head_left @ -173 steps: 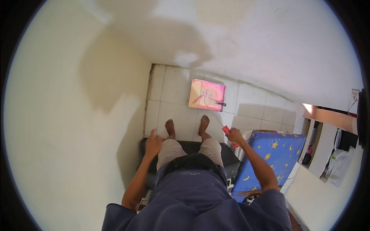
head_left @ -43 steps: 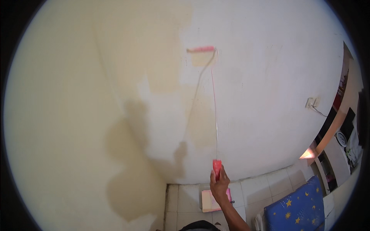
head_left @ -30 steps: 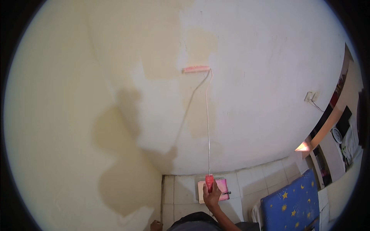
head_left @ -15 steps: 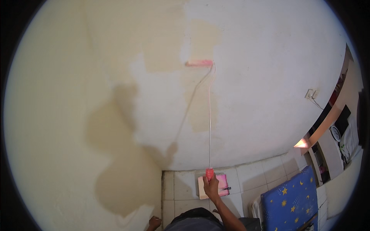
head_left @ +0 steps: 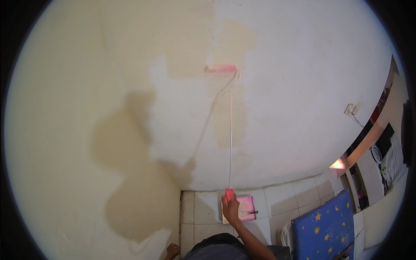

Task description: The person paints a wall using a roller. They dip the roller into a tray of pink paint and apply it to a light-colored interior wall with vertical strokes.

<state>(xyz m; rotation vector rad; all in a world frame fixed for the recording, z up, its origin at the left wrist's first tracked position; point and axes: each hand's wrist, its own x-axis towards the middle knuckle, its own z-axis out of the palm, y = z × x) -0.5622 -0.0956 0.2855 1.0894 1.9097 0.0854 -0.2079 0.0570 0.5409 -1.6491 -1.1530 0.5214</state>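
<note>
My right hand (head_left: 231,210) is wrapped round the red handle of a long-rod paint roller (head_left: 222,68). Its pink sleeve lies level against the upper wall (head_left: 286,99), beside cream patches of paint on the white surface. The rod runs straight up from my fist and bends near the sleeve, where it is blurred. Low at the left, my left hand (head_left: 173,250) hangs by my side with fingers curled in and nothing seen in them. Beneath my right hand on the floor sits a pink-stained paint tray (head_left: 246,202), with a dark-handled paintbrush (head_left: 251,212) lying across it.
The cream side wall (head_left: 56,143) meets the white one in a corner at left, with my shadow over both. A blue cushion (head_left: 325,225) with yellow stars and moons leans at lower right. Further right are a wall socket (head_left: 350,109) and shelving (head_left: 368,175) with a round white clock-like thing.
The roller's sleeve has shifted slightly left and up along the wall. My right hand and the handle have moved a little left. My left hand stays low.
</note>
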